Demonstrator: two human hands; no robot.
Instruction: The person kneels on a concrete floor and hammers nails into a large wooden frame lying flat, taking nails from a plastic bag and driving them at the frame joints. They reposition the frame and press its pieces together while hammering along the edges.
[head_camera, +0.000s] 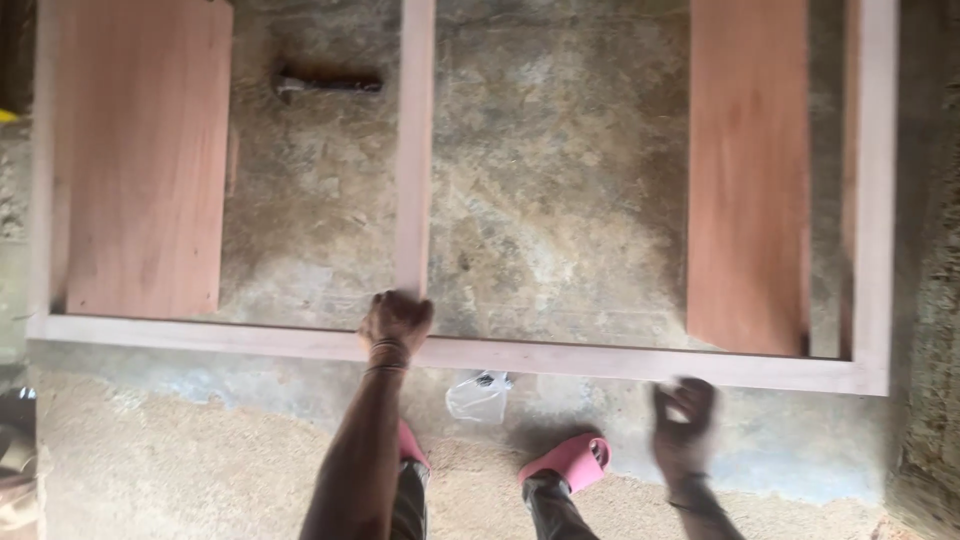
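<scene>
The left hand (396, 322) is closed over the near end of the middle rail (414, 150), right where that rail meets the front rail (240, 337) of a pale wooden frame lying flat on the floor (560, 180). The fingers curl over the joint, gripping the wood. A bracelet circles the wrist.

The right hand (683, 420) hangs in the air just short of the front rail, to the right of the joint. It is blurred; its fingers look curled, but whether it holds anything cannot be told.

Inside the frame, a reddish panel (140, 160) lies left of the middle rail and a narrower panel (748, 180) lies well to its right, next to the right rail (872, 180). A hammer (325, 84) rests on the bare floor between the left panel and the middle rail, at the far end.

On the near side of the front rail, a small clear plastic bag (478, 397) lies between the two hands. Pink sandals (572, 461) show below it, on sawdust.
</scene>
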